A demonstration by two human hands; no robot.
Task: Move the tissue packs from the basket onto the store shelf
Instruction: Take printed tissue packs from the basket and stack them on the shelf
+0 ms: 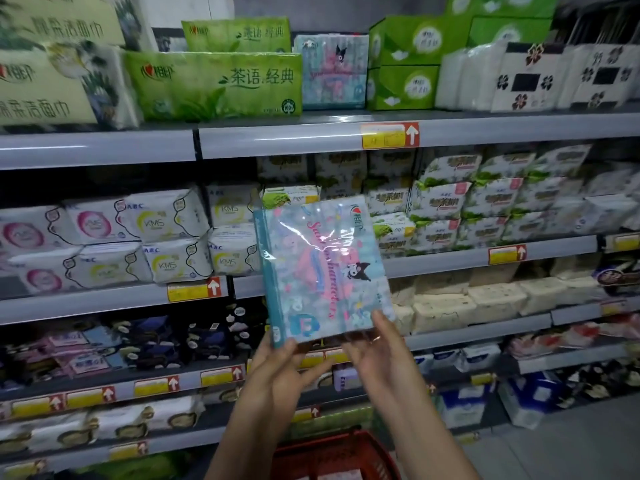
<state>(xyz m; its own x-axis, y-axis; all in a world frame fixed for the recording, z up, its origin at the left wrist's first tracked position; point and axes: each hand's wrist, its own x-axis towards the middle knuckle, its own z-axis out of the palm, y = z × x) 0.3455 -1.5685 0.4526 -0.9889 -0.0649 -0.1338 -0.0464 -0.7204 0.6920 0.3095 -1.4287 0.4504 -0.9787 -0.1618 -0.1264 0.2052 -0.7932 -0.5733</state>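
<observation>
A light-blue tissue pack [320, 268] with pink cartoon print is held upright in front of the middle shelves. My left hand [277, 365] grips its lower left corner from below. My right hand [377, 344] supports its lower right corner, fingers up against the wrapper. A matching blue cartoon pack [332, 71] stands on the top shelf [311, 136] between green packs. The red basket [332, 452] sits low between my forearms; its inside is mostly hidden.
Green tissue bricks [214, 84] and green boxes [405, 64] flank the blue pack on the top shelf. White packs [526, 77] stand at the right. Lower shelves hold sanitary pads [156, 233] and beige tissue blocks [485, 299]. Grey floor [571, 452] lies at the right.
</observation>
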